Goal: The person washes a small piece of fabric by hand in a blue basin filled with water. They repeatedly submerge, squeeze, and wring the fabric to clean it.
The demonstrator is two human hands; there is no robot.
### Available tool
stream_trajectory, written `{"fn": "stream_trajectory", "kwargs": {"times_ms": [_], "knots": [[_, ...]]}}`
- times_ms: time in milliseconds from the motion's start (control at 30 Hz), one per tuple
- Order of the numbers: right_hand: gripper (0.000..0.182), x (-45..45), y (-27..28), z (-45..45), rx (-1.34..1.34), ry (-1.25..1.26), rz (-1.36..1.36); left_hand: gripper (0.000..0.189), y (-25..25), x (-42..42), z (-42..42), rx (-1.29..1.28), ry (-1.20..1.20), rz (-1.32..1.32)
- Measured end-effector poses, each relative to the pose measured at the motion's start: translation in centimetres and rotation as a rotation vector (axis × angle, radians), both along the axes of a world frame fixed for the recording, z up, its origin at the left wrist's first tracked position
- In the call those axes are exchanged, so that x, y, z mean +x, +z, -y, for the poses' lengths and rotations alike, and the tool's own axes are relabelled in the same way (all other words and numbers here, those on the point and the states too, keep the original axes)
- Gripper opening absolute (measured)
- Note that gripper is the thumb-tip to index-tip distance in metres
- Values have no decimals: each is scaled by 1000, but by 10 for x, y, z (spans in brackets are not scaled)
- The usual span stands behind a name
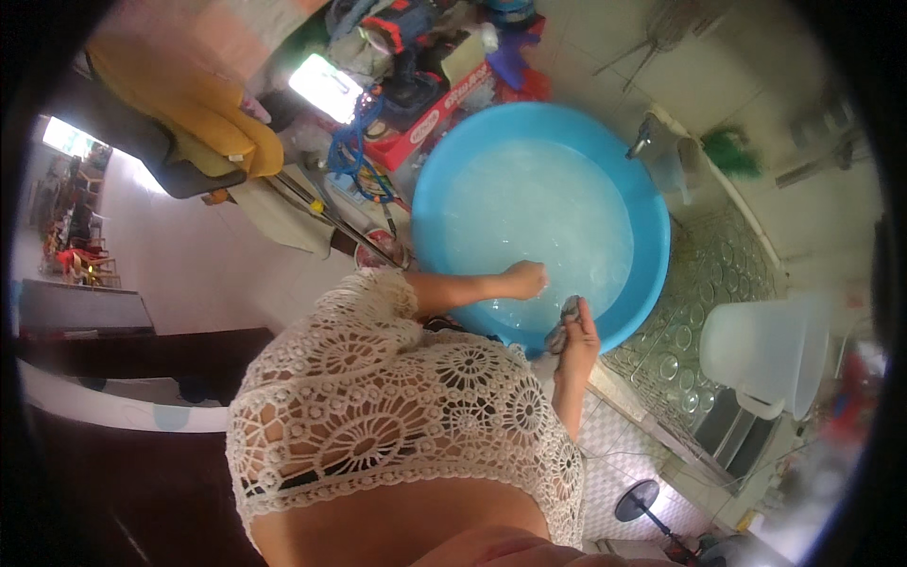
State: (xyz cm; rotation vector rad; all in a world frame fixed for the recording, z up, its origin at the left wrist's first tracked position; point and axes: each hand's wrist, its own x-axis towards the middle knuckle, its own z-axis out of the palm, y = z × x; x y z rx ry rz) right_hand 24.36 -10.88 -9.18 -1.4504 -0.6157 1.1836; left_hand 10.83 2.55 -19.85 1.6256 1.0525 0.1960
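A large round blue plastic tub point(648, 234) stands before me, holding cloudy whitish water point(531, 205). My left hand point(526, 280) is curled into a fist above the near part of the water, and whether anything is inside it is hidden. Near the tub's close right rim, my right hand point(581, 337) holds a wet grey cloth point(563, 327) between thumb and fingers. The two hands are apart.
A metal tap point(640, 138) juts over the tub's upper right edge. Beyond the upper left rim stands a red box point(425, 127) beside a coiled blue cord point(347, 152). White plastic containers point(751, 347) are at the right, above a textured mat point(680, 319).
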Motion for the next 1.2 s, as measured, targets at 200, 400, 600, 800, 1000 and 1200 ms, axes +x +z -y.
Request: {"fn": "stream_trajectory", "kwargs": {"times_ms": [200, 400, 600, 800, 1000, 1200], "knots": [[55, -37, 6, -5, 96, 363, 828, 46, 101, 11, 34, -896, 377, 715], [49, -48, 33, -16, 108, 308, 945, 44, 106, 6, 47, -658, 401, 923], [54, -16, 33, -24, -13, 108, 989, 32, 97, 9, 58, -400, 343, 861], [44, -31, 36, -18, 87, 216, 843, 36, 97, 13, 32, -989, 600, 888], [43, -41, 39, -14, 39, 342, 495, 36, 97, 28, 8, -1101, 688, 852], [52, -47, 43, -23, 128, 372, 688, 43, 107, 14, 10, -1136, 340, 1019]]}}
